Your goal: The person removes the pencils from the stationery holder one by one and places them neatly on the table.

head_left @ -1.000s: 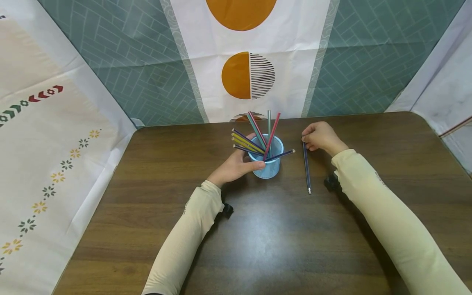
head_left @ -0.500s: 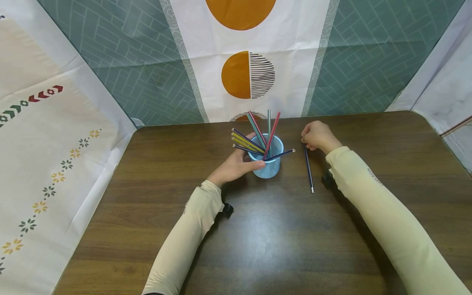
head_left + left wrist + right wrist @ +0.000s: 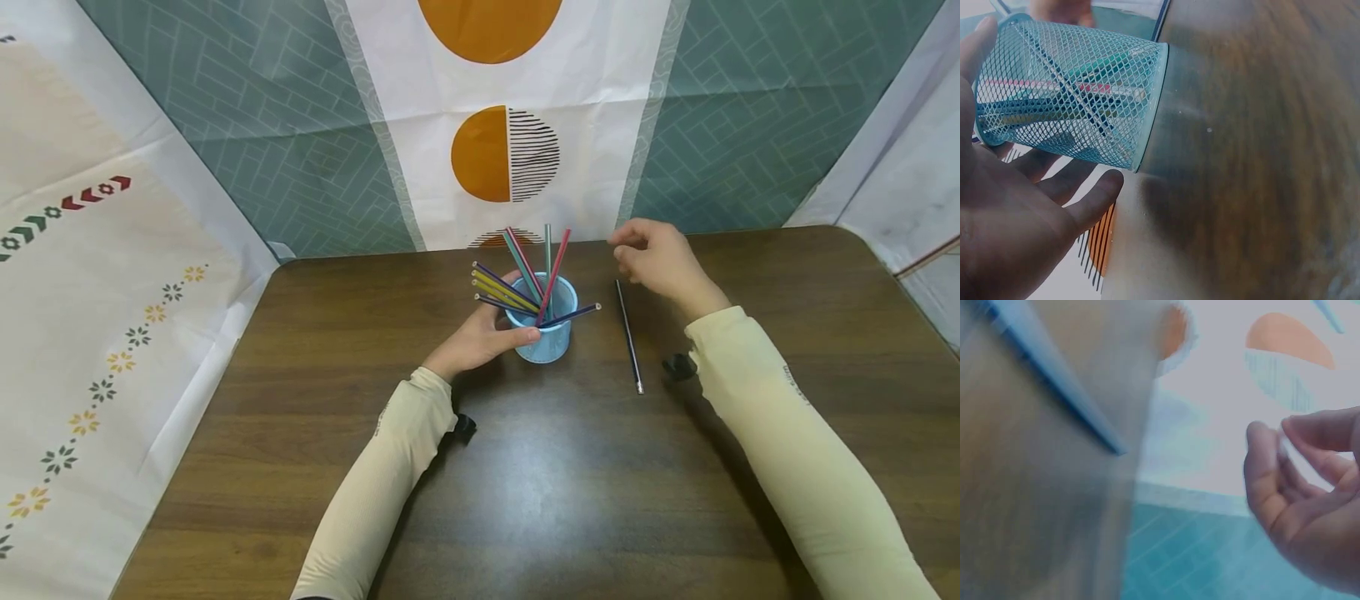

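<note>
The dark pencil (image 3: 629,337) lies on the table (image 3: 525,517) at three o'clock from the mesh cup (image 3: 545,343). I judge it light, stiff and prone to roll, so I'd pinch it mid-shaft. My right grip (image 3: 662,262), at one o'clock from it, is empty with a narrow gap; my left grip (image 3: 477,340) holds the cup's side.

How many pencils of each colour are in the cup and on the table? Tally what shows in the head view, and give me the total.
Red pencils in the cup: 2
Teal pencils in the cup: 2
Yellow pencils in the cup: 2
Dark pencils in the cup: 3
Dark pencil on the table: 1
Total in sight: 10
</note>
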`<state>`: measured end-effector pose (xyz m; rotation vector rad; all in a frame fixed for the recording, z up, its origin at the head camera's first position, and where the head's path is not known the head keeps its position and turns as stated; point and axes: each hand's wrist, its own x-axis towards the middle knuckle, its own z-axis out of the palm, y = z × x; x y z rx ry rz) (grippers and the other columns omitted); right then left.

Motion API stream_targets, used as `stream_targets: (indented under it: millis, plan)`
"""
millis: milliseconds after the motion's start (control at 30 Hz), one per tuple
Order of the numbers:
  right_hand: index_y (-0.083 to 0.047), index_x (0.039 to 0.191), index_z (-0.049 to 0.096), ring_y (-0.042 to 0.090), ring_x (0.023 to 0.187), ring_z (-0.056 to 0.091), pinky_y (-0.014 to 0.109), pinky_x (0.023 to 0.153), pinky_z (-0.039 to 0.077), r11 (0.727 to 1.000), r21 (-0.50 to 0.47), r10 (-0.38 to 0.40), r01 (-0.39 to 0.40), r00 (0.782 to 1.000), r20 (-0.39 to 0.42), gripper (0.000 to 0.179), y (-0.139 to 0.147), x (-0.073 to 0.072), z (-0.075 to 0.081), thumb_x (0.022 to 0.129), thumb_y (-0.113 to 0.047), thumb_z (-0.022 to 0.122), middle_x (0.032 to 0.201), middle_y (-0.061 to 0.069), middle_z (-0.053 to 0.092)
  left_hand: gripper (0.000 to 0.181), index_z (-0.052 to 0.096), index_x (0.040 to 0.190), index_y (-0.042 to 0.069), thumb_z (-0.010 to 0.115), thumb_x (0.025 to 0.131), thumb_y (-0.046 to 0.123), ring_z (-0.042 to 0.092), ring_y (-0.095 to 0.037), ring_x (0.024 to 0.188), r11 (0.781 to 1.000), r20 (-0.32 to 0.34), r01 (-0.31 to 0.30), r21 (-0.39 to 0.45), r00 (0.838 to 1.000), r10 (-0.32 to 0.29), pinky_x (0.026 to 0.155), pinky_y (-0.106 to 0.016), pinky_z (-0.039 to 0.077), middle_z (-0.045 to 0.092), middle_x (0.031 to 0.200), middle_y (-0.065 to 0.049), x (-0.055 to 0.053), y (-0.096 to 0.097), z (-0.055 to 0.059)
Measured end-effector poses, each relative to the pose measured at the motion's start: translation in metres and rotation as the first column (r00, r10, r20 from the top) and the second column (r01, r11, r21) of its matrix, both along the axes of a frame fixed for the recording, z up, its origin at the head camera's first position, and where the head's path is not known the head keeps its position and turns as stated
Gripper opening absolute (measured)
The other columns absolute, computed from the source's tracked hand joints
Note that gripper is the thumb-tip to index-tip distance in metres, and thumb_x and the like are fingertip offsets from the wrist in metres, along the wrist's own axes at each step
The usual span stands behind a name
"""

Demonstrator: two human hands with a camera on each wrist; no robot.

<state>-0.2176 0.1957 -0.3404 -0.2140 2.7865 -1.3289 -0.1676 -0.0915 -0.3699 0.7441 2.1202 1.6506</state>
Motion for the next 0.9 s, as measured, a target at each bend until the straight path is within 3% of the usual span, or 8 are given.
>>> stream_targets:
  millis: [100, 233, 400, 467, 567, 733, 900]
  plan:
    - [-0.010, 0.120, 0.059, 0.017, 0.082, 0.063, 0.026, 0.065, 0.053, 0.982, -0.185, 0.042, -0.045, 0.999, -0.021, 0.026, -0.003, 0.012, 0.015, 0.096, -0.017, 0.056, 0.104, 0.009, 0.062, 0.082, 0.015, 0.151, 0.017, 0.067, 0.088, 0.014, 0.043, -0.030, 0.126, 1.000, 0.004, 0.001, 0.003, 1.000, -0.001, 0.105, -0.050, 0.036, 0.043, 0.138, -0.016, 0.000, 0.000, 0.001]
    - [-0.017, 0.130, 0.055, 0.017, 0.097, 0.062, 0.029, 0.071, 0.054, 0.918, -0.359, 0.162, -0.167, 0.986, -0.044, 0.035, -0.011, 0.022, 0.025, 0.096, -0.017, 0.057, 0.118, 0.005, 0.062, 0.083, 0.015, 0.151, 0.018, 0.068, 0.088, 0.014, 0.045, -0.029, 0.125, 1.000, 0.010, -0.003, 0.011, 1.000, 0.003, 0.106, -0.048, 0.036, 0.041, 0.139, -0.016, 0.000, -0.001, 0.000]
    - [-0.020, 0.140, 0.047, 0.025, 0.122, 0.050, 0.030, 0.086, 0.052, 0.819, -0.478, 0.317, -0.317, 0.945, -0.083, 0.050, -0.019, 0.030, 0.028, 0.095, 0.001, 0.045, 0.137, 0.009, 0.052, 0.082, 0.015, 0.152, 0.018, 0.067, 0.088, 0.012, 0.045, -0.025, 0.124, 1.000, 0.022, -0.013, -0.004, 1.000, 0.013, 0.106, -0.046, 0.036, 0.042, 0.140, -0.015, 0.000, 0.000, 0.001]
    - [-0.020, 0.141, 0.045, 0.025, 0.127, 0.046, 0.031, 0.090, 0.050, 0.792, -0.501, 0.351, -0.349, 0.932, -0.093, 0.054, -0.022, 0.032, 0.028, 0.094, 0.005, 0.042, 0.140, 0.012, 0.049, 0.082, 0.015, 0.152, 0.019, 0.067, 0.088, 0.013, 0.044, -0.026, 0.125, 1.000, 0.025, -0.017, -0.011, 1.000, 0.017, 0.106, -0.047, 0.036, 0.042, 0.140, -0.014, 0.000, 0.000, 0.001]
    - [-0.018, 0.139, 0.047, 0.022, 0.122, 0.050, 0.031, 0.090, 0.050, 0.792, -0.512, 0.333, -0.332, 0.938, -0.093, 0.049, -0.027, 0.033, 0.026, 0.094, 0.002, 0.044, 0.134, 0.012, 0.054, 0.082, 0.015, 0.152, 0.018, 0.067, 0.088, 0.014, 0.042, -0.026, 0.127, 1.000, 0.020, -0.017, -0.018, 1.000, 0.018, 0.107, -0.049, 0.034, 0.041, 0.141, -0.014, -0.001, 0.001, 0.002]
    - [-0.013, 0.132, 0.049, 0.017, 0.107, 0.058, 0.031, 0.087, 0.051, 0.812, -0.549, 0.219, -0.198, 0.975, -0.027, 0.037, -0.036, 0.027, 0.019, 0.095, -0.013, 0.055, 0.122, 0.017, 0.057, 0.082, 0.015, 0.152, 0.018, 0.067, 0.088, 0.017, 0.041, -0.027, 0.128, 1.000, 0.007, -0.006, -0.015, 1.000, 0.006, 0.106, -0.050, 0.034, 0.041, 0.141, -0.014, -0.002, 0.001, 0.001]
    - [-0.011, 0.135, 0.044, 0.018, 0.106, 0.061, 0.038, 0.091, 0.051, 0.815, -0.568, 0.184, -0.115, 0.981, 0.066, 0.046, -0.048, 0.017, 0.014, 0.094, -0.023, 0.060, 0.122, 0.017, 0.059, 0.083, 0.014, 0.152, 0.016, 0.068, 0.088, 0.020, 0.038, -0.028, 0.130, 1.000, 0.000, -0.001, -0.011, 1.000, 0.001, 0.107, -0.051, 0.033, 0.042, 0.141, -0.015, -0.002, -0.001, 0.001]
